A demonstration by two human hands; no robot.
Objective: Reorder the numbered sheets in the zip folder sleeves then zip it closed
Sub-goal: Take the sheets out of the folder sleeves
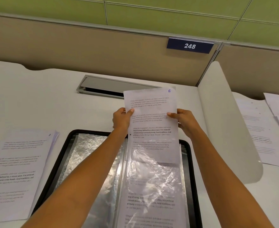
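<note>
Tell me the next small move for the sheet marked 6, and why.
Probably draw sheet 6 straight up out of the sleeve: the left hand and right hand pinch its side edges, only its lower end sits inside, and a loose stack lies on the left. It may instead be meant to go in.

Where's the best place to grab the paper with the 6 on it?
Take sheet 6 by its two long side edges, left hand from the left, right hand from the right, thumbs in front. Its lower end seems tucked in the clear sleeve, so side holds keep it flat.
</note>
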